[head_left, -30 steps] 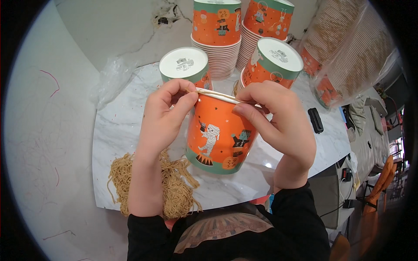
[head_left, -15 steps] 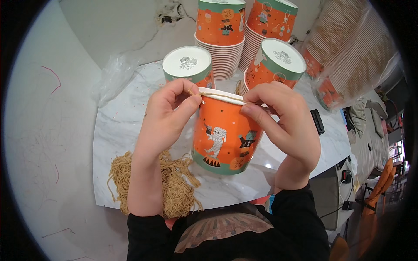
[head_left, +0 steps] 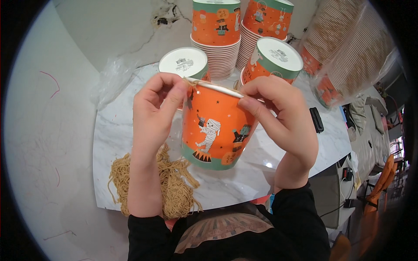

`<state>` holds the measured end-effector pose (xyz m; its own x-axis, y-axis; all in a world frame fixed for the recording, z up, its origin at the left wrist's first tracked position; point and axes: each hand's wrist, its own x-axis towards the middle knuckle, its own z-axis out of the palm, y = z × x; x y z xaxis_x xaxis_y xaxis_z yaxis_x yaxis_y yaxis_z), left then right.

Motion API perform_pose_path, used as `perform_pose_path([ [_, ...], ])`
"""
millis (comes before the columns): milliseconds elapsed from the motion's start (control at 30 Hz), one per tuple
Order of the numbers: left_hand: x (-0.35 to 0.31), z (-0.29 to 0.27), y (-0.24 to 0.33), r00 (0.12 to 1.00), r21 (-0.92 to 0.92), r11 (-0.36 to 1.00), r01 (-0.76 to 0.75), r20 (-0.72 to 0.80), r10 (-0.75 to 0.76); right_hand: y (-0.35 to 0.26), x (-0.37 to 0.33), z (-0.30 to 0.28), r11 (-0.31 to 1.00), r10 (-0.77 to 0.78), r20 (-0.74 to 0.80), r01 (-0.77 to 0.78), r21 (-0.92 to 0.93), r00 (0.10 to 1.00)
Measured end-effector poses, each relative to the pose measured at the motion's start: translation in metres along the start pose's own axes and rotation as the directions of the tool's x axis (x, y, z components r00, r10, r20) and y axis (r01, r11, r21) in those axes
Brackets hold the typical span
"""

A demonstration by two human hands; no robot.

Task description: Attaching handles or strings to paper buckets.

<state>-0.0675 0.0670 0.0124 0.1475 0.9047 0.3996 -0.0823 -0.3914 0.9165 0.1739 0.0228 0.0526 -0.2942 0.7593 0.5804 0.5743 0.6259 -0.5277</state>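
Between my hands, above the table, I hold an orange and green paper bucket with a white rim, bottom slanting toward me. A thin tan cord lies along the rim, its end loose near the left side. My left hand is closed at the left of the rim, thumb and forefinger pinching there beside the cord. On the other side, my right hand grips the rim, thumb outside and fingers partly hidden behind. A heap of tan cords lies under and beside my left forearm.
Upside-down matching buckets stand behind: a left one, a right one and tall stacks. Bagged bucket stacks lean at the far right. Clear plastic lies far left; a small black object sits at right.
The bucket has shifted slightly left and up. My left hand has moved a little left with it, and the cord now sits closer along the rim.
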Motion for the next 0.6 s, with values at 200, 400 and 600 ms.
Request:
perform_pose_path([
  [200,0.01,0.003,-0.002,0.998,-0.077,0.997,0.006,0.058,-0.001,0.008,-0.001,-0.007,0.952,0.14,-0.032,-0.126,0.277,0.99],
  [400,0.007,-0.019,-0.013,0.957,-0.123,0.983,0.14,0.272,-0.102,0.007,0.002,-0.003,0.922,0.158,-0.002,-0.147,0.358,0.987],
  [600,0.009,0.0,-0.008,0.902,-0.511,0.744,0.43,0.203,-0.382,0.022,0.005,-0.004,0.971,0.135,-0.119,-0.107,0.216,0.984],
])
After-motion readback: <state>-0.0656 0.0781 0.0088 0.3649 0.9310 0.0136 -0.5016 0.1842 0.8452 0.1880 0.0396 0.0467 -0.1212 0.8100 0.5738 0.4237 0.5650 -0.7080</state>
